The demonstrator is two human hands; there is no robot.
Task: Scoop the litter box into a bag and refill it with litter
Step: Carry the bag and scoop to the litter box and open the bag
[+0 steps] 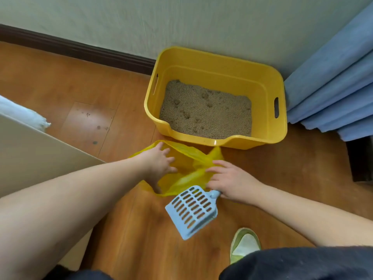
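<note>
Left hand [159, 162] spreads yellow bag [187, 168]; right hand [232, 181] grips scoop [191, 211].

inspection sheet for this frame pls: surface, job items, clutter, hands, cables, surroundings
Surface: wooden floor, a few dark spots on one plank.
Job's things: yellow litter box by the wall, holding litter with clumps and dents; yellow bag on the floor in front of it; blue slotted scoop, empty.
Clutter: nothing seen.
Grippers: left hand spreads the bag's mouth, fingers straight; right hand holds the scoop's handle and touches the bag's edge.
Cables: nothing seen.
Surroundings: pale wall with dark baseboard; blue curtain at right; pale panel at left; green shoe.
</note>
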